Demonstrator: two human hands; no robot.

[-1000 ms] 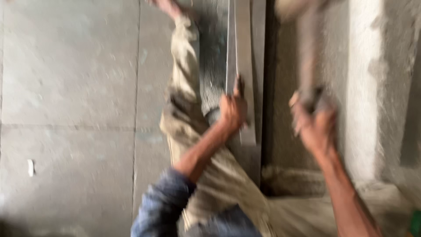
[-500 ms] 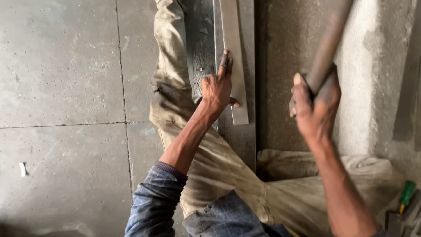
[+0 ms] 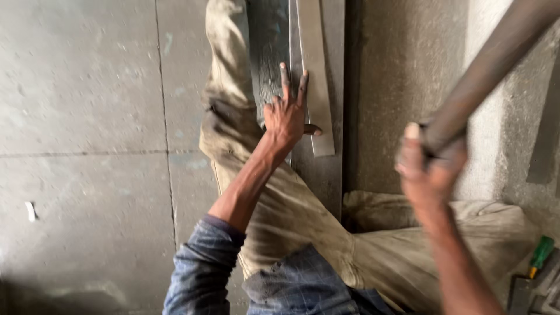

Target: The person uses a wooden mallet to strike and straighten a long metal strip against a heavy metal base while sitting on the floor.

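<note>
The floor slabs filling the left of the frame are dull grey, crossed by thin dark seams, with a small white scrap at the left edge. The trousers are dusty beige-khaki with darker grime. The shirt sleeve at the bottom is faded blue with a fine checked pattern. The metal strip at top centre is pale silver-grey, lying against a near-black plate. The hammer handle at upper right is dark brown-grey. A screwdriver at lower right has a bright green handle with an orange tip

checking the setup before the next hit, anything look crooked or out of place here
The pale metal strip lies slightly skewed across the darker bar beneath. The left hand presses it flat; the right hand grips a raised handle.
</note>
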